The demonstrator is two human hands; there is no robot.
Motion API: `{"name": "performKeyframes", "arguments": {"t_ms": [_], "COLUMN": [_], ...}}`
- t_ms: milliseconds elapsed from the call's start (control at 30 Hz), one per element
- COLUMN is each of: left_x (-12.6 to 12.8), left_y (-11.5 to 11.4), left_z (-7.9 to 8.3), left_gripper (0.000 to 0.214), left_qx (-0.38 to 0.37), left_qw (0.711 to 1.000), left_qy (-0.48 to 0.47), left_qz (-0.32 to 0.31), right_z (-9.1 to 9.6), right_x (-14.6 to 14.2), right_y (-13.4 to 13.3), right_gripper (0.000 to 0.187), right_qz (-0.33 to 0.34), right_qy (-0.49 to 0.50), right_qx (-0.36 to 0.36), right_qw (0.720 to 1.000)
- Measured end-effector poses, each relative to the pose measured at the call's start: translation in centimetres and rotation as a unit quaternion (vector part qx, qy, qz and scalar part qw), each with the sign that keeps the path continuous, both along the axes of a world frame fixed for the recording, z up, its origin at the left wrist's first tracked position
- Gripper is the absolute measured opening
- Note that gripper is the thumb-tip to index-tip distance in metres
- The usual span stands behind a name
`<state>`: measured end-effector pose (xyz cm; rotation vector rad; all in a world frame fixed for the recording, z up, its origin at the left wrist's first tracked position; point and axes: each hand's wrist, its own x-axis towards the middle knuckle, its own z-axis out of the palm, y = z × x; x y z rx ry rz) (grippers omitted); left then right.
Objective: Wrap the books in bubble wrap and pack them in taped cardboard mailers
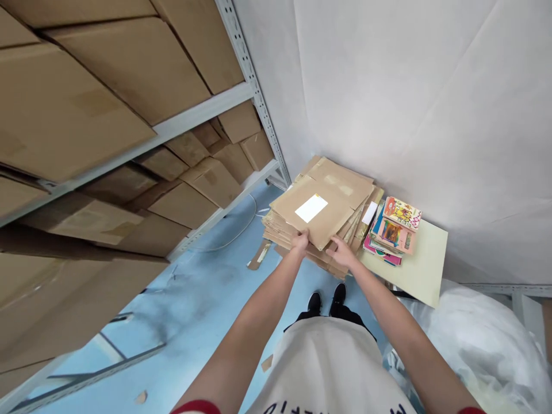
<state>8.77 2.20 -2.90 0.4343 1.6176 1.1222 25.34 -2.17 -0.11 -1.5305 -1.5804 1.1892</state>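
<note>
Cardboard (335, 208), flat and brown, was pinched by left hand (300, 241), right hand (341, 252) with grip unclear; stacking seemed underway, needing alignment next.

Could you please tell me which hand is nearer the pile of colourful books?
Right. The right hand is at the near edge of the flat brown cardboard, left of the books; the left hand is farther left.
</note>
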Motion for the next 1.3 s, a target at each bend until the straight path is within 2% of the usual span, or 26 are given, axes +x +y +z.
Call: {"name": "performKeyframes", "arguments": {"t_ms": [100, 167, 300, 400, 533, 700, 800, 867, 900, 967, 1033, 1133, 1233, 1300], "left_x": [-0.3, -1.3, -5.0, -8.1, -11.5, -14.5, -14.9, -14.2, -13.6, -11.6, -8.4, -2.0, 5.3, 9.9], "left_y": [-0.8, -2.2, -5.3, -7.0, -7.7, -6.8, -5.8, -5.0, -4.6, -4.0, -3.6, -4.2, -6.3, -8.4], "left_z": [1.2, 2.0, 3.4, 4.5, 6.3, 8.1, 9.2, 10.1, 10.7, 12.2, 13.8, 15.9, 16.8, 16.8], "left_gripper": [0.023, 0.026, 0.049, 0.065, 0.069, 0.066, 0.075, 0.089, 0.095, 0.1, 0.095, 0.074, 0.052, 0.045], "left_qx": [-0.016, -0.009, 0.061, 0.091, 0.086, 0.081, 0.132, 0.202, 0.241, 0.32, 0.393, 0.467, 0.518, 0.545], "left_qw": [1.0, 0.999, 0.998, 0.996, 0.992, 0.971, 0.95, 0.93, 0.912, 0.853, 0.782, 0.686, 0.596, 0.534], "left_qy": [-0.007, -0.008, -0.012, -0.005, -0.011, 0.006, 0.065, 0.159, 0.22, 0.335, 0.397, 0.411, 0.38, 0.346], "left_qz": [0.025, 0.036, 0.016, -0.019, -0.094, -0.224, -0.276, -0.263, -0.25, -0.241, -0.277, -0.377, -0.481, -0.546], "right_z": [0.8, 1.5, 3.2, 4.8, 7.4, 11.1, 12.5, 12.9, 13.1, 13.3, 13.5, 13.6, 13.3, 13.0], "right_x": [1.6, 3.2, 5.9, 7.1, 7.8, 8.1, 8.2, 8.6, 8.9, 9.6, 10.7, 12.3, 13.8, 14.5], "right_y": [1.1, 2.5, 6.0, 7.9, 8.7, 6.6, 2.9, -0.5, -2.5, -6.8, -11.5, -18.9, -26.4, -31.3], "right_gripper": [0.048, 0.045, 0.042, 0.053, 0.067, 0.045, 0.042, 0.045, 0.046, 0.048, 0.047, 0.044, 0.042, 0.044], "right_qz": [0.005, -0.011, -0.066, -0.107, -0.175, -0.166, -0.2, -0.247, -0.272, -0.322, -0.369, -0.448, -0.535, -0.587], "right_qy": [-0.065, -0.093, -0.096, -0.074, 0.002, 0.188, 0.236, 0.249, 0.253, 0.253, 0.242, 0.208, 0.176, 0.157], "right_qx": [0.005, 0.041, 0.119, 0.147, 0.129, 0.086, 0.104, 0.117, 0.121, 0.123, 0.125, 0.142, 0.167, 0.18], "right_qw": [0.998, 0.995, 0.986, 0.981, 0.976, 0.964, 0.945, 0.929, 0.921, 0.904, 0.889, 0.858, 0.809, 0.773]}}
